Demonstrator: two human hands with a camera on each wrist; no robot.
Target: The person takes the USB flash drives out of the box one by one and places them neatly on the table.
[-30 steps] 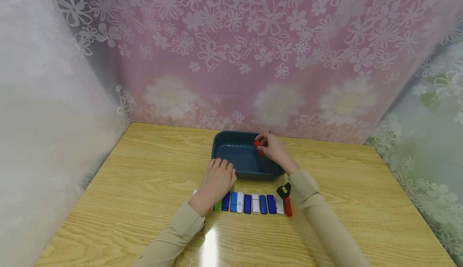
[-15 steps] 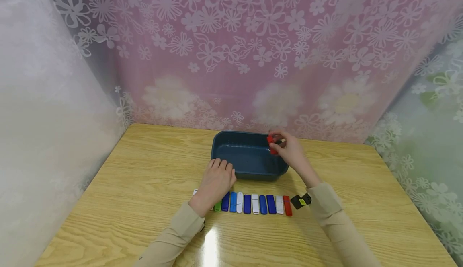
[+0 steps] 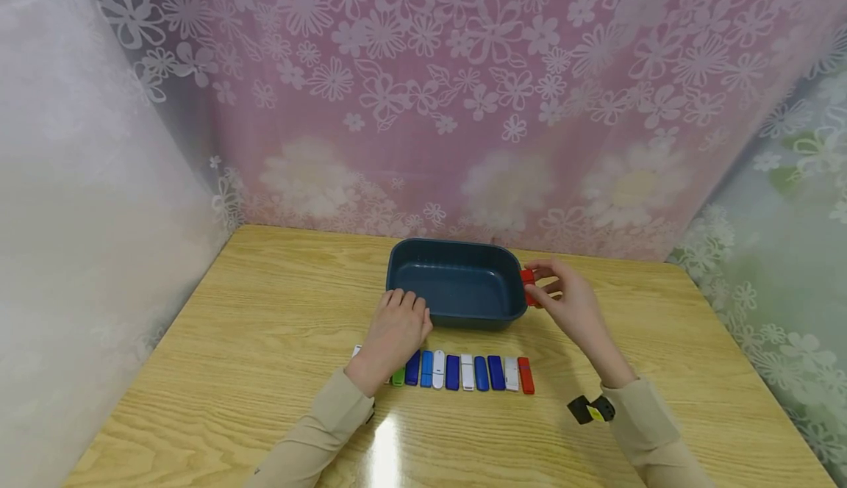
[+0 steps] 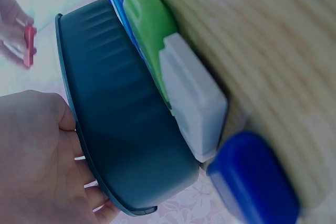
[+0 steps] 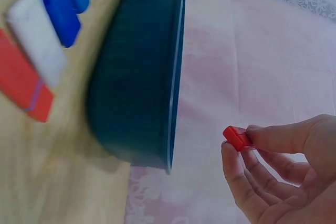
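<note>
My right hand [image 3: 574, 306] pinches a red USB stick [image 3: 528, 287] between thumb and fingers, just outside the right end of a dark blue plastic basin [image 3: 463, 322]. In the right wrist view, the red stick [image 5: 237, 138] sits at the fingertips, apart from the basin wall [image 5: 136, 66]. My left hand [image 3: 397, 326] holds the basin's front-left rim; its fingers curl over the edge in the left wrist view, their tips partly hidden. In front of the basin, several USB sticks [image 3: 453, 372] lie in a row, from a green one [image 3: 398, 378] to a red one [image 3: 526, 375].
The left forearm covers part of the row's left end, where a white stick [image 4: 194, 98] and a blue one [image 4: 254, 177] show in the left wrist view. A wooden table [image 3: 278, 289] carries everything. A pink flowered curtain [image 3: 423, 142] hangs behind it.
With the red USB stick, my right hand has moved right, from above the basin's inside to beyond its right rim. The left hand stays on the rim.
</note>
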